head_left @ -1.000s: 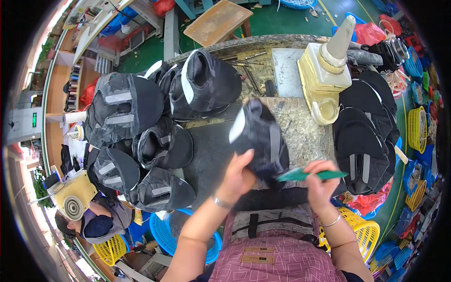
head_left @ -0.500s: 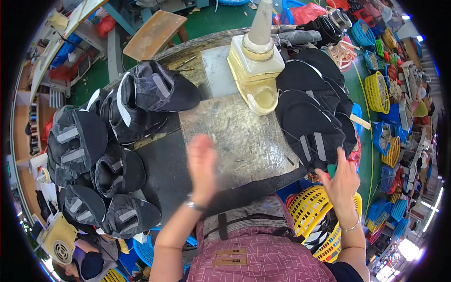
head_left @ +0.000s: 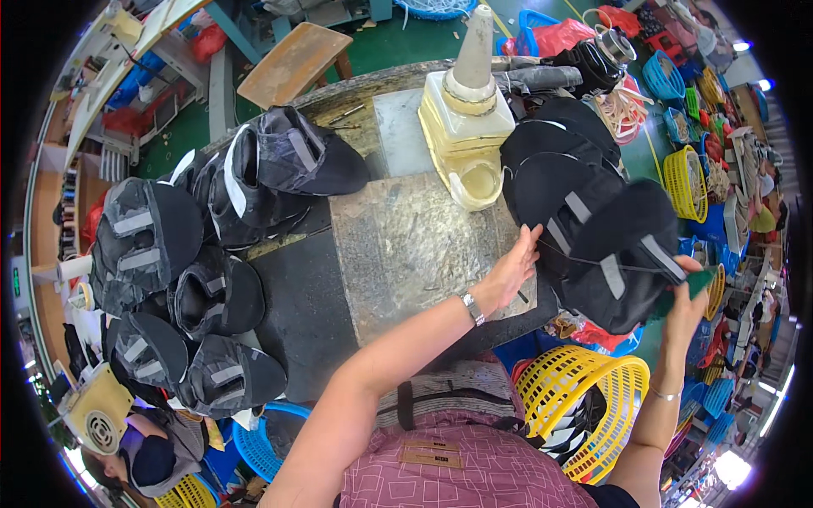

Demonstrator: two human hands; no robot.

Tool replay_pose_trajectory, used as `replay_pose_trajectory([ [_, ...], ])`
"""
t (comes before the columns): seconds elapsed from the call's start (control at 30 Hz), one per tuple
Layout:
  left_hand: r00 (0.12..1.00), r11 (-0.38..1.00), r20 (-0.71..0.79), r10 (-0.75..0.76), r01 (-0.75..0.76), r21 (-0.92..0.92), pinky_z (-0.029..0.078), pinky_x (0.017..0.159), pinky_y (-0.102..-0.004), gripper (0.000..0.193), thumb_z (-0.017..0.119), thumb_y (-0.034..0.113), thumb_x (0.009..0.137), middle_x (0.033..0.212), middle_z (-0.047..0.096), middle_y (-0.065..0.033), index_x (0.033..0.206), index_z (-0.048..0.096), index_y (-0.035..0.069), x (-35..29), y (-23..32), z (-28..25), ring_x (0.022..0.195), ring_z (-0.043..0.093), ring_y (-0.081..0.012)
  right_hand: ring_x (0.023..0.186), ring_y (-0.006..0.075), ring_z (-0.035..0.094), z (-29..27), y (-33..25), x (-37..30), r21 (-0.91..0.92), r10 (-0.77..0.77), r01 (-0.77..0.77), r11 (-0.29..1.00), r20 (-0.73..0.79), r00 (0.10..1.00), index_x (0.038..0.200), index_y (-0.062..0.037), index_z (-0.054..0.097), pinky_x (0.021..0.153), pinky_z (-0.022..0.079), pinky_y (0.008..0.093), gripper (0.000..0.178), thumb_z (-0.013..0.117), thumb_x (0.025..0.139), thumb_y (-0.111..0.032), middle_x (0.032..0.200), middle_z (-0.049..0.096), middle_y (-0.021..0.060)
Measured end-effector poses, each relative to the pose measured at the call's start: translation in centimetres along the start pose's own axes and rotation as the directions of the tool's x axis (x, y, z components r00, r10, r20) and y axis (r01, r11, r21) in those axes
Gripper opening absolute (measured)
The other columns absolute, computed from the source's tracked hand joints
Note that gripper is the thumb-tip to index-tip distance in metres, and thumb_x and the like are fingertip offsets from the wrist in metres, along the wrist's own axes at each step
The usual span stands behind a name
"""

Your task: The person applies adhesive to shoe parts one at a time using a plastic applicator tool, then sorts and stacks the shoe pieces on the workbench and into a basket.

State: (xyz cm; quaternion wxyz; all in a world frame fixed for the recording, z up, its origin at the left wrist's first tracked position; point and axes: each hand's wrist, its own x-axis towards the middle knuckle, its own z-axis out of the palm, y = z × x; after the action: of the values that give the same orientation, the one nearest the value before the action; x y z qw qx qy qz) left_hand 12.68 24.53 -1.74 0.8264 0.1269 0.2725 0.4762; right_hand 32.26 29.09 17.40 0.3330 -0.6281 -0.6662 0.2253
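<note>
My right hand (head_left: 684, 306) grips the rear edge of a black shoe upper (head_left: 631, 224) with grey straps, lifting it off the right-hand pile. Green material (head_left: 696, 284) shows by its fingers. My left hand (head_left: 511, 269) reaches across the board, fingers stretched out, their tips at the left edge of the stacked black shoe uppers (head_left: 542, 182). A yellowed, glue-stained dispenser (head_left: 461, 140) with a cone top and a small front cup stands beside that pile. Under my left forearm lies a worn, stained board (head_left: 398, 254).
Several more black and grey shoe uppers (head_left: 148, 229) are heaped on the bench's left. A yellow basket (head_left: 555, 381) stands below the right bench edge, a blue one (head_left: 267, 440) at lower left. A wooden stool (head_left: 292, 63) is beyond the bench. Another person (head_left: 157, 453) sits at lower left.
My left hand has moved right across the board to the pile's edge. My right hand has moved right and taken hold of a shoe upper, which is now raised and tilted.
</note>
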Motion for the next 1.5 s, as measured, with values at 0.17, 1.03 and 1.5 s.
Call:
replay_pose_trajectory([
  [0.17,0.988,0.995,0.152,0.041,-0.055,0.087,0.011,0.103,-0.0399,0.076,0.032,0.059,0.081,0.14,-0.001,-0.0143,0.135,0.0,0.016,-1.6,0.2,0.7,0.129,0.008,-0.0274,0.088,0.0161,0.053,-1.8,-2.3,-1.1,-0.152,-0.306,0.275,0.949,-0.256,0.917,0.097,0.0027,0.053,0.082,0.038,0.0265,0.022,0.044,0.077,-0.001,0.092,0.056,0.0073],
  [1.03,0.935,0.069,-0.051,0.351,0.029,0.997,0.045,0.068,-0.0393,0.057,0.048,0.039,0.079,0.08,0.062,-0.0145,0.129,0.03,0.016,4.0,4.4,6.0,0.076,0.06,-0.0292,0.087,0.0156,0.053,-17.9,-4.1,6.5,-0.067,-0.148,0.139,0.988,-0.662,0.735,0.105,0.0007,0.053,0.075,0.043,0.0259,0.03,0.041,0.08,-0.007,0.097,0.055,0.0093],
  [1.5,0.856,0.905,-0.369,0.362,-0.418,-0.083,0.04,0.087,-0.0327,0.038,0.055,0.012,0.081,0.11,0.052,-0.0085,0.115,0.043,0.001,-21.3,6.6,1.7,0.1,0.05,-0.0178,0.06,0.0262,0.049,11.7,-9.0,-7.9,-0.189,-0.523,0.653,0.734,0.455,0.72,0.099,-0.0062,0.051,0.053,0.04,0.0351,0.042,0.061,0.058,-0.003,0.07,0.052,0.0099],
])
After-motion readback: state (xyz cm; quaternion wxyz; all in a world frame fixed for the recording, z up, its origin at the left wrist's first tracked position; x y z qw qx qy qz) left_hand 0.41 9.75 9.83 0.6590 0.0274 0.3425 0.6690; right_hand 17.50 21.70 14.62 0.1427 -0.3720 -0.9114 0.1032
